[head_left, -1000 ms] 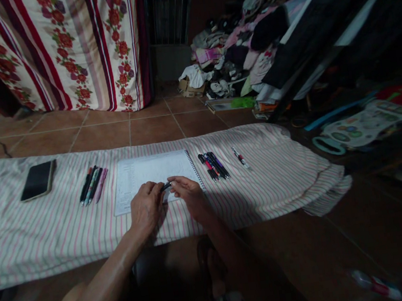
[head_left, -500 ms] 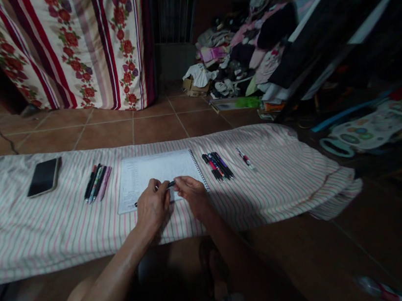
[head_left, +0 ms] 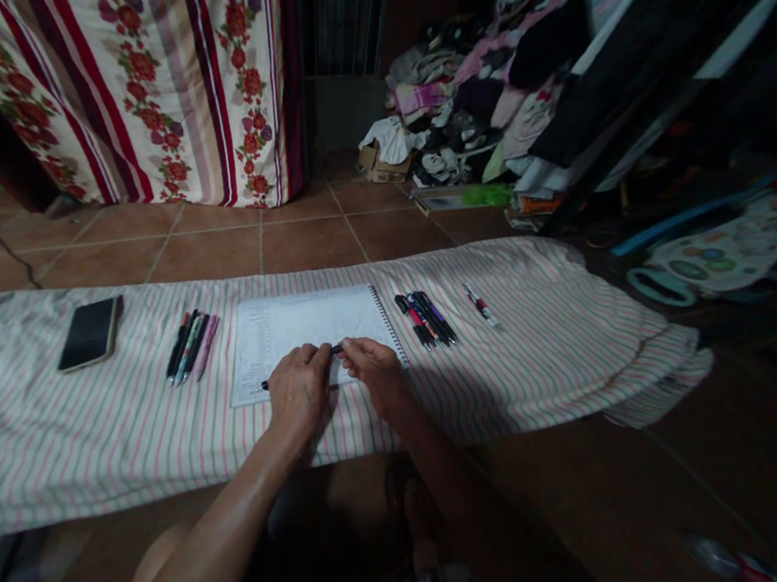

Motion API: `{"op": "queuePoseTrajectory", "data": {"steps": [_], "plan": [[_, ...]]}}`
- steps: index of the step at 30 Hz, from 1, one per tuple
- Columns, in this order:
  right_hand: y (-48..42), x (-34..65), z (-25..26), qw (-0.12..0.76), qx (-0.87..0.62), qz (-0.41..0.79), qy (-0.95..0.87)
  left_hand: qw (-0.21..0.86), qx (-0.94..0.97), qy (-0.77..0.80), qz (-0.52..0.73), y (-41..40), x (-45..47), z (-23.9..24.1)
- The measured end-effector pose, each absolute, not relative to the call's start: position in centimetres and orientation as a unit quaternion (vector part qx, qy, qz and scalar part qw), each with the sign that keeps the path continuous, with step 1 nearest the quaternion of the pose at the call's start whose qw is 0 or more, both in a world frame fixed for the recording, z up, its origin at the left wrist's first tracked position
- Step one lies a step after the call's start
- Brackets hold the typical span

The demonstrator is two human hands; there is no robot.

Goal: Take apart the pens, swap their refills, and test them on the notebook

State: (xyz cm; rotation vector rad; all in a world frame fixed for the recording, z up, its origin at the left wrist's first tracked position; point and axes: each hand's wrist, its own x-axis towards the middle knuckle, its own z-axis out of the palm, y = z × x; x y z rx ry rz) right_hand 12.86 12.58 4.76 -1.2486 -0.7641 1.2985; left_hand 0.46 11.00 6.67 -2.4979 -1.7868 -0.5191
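Note:
Over the lower part of a spiral notebook, my left hand is closed around a dark pen. One end of a pen shows at the left of that hand. My right hand pinches the dark end that comes out between the two hands. Whether both visible ends belong to one pen is hidden by the left fingers. Left of the notebook lies a row of several pens, black, patterned and pink. To its right lie several more pens, dark, red and purple, and farther right a single red-and-white pen.
A phone lies at the left on the striped cloth covering the low surface. Beyond are a tiled floor, a flowered curtain and a heap of clothes. A patterned light-coloured object stands at the right.
My hands have drawn slightly closer together, so less of the dark pen shows between them. The whole view has shifted a little; the other pens and the notebook stay put.

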Motion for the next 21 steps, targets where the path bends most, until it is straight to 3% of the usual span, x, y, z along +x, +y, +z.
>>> {"op": "queuePoseTrajectory", "data": {"steps": [13, 21], "plan": [[12.87, 12.67, 4.1, 0.571, -0.535, 0.514, -0.35, -0.023, -0.793, -0.592, -0.142, 10.85, 0.62, 7.24], [13.14, 12.46, 3.79, 0.58, -0.523, 0.483, -0.396, -0.182, -0.738, -0.611, -0.222, 11.43, 0.08, 6.75]]}}
